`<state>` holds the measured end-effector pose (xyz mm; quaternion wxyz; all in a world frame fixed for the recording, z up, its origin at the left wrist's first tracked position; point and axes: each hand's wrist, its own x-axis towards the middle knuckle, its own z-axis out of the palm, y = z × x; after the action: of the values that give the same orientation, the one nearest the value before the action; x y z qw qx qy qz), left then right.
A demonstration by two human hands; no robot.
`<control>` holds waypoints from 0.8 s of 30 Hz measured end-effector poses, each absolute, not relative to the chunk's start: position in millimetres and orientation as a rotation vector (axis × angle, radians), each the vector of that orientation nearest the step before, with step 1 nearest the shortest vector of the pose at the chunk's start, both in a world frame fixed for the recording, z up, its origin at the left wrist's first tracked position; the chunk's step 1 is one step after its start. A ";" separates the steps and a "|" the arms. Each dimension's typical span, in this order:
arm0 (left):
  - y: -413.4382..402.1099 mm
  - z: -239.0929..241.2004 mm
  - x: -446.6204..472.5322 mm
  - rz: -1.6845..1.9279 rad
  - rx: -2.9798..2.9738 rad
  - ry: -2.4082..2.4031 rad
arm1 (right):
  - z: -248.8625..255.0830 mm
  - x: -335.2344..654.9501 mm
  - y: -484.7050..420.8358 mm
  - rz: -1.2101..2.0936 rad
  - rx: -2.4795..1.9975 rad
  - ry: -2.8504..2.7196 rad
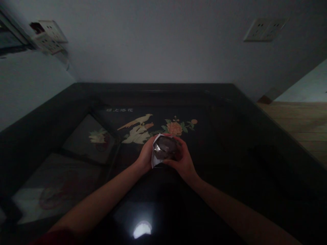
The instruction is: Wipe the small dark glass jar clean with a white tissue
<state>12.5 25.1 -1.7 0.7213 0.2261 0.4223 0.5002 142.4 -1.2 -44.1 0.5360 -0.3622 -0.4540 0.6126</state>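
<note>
Both my hands hold one small packet (165, 148) above a dark lacquered table (230, 143). The packet is clear plastic with a white edge, and something dark and round shows inside it. My left hand (146, 154) grips its left white edge, fingers curled round it. My right hand (182, 160) cups the right side and underside, fingers wrapped over the top. What the dark item inside is I cannot make out in the dim light.
The table top bears a painted bird (136, 123) and flowers (176, 127), with smaller painted panels (98, 137) on the left. A white wall with sockets (264, 30) rises behind. Wooden floor (301, 126) lies to the right. A lamp's reflection (142, 229) glares near me.
</note>
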 end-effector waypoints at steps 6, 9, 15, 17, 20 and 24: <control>20.5 -4.9 14.6 1.182 0.383 0.929 | -41.9 143.9 -0.9 1.356 -0.940 -1.144; 18.4 -2.9 15.0 1.210 0.320 0.911 | -42.1 145.6 -1.5 1.252 -0.980 -1.209; 14.7 5.3 20.0 1.228 0.184 0.918 | -49.2 146.6 -1.5 1.071 -1.008 -1.092; 11.9 6.5 23.8 1.242 0.158 0.935 | -48.8 147.2 -1.8 1.037 -1.012 -1.072; 5.8 8.1 30.4 1.304 0.133 0.958 | -46.4 148.7 -2.8 1.046 -1.038 -1.105; -0.7 8.2 35.2 1.359 0.137 0.948 | -45.4 149.0 -4.4 1.146 -1.059 -1.145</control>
<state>35.2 -0.7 8.2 0.6740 0.0608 0.4212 0.6039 149.0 -4.4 -45.4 0.5674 -0.4505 -0.4872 0.4876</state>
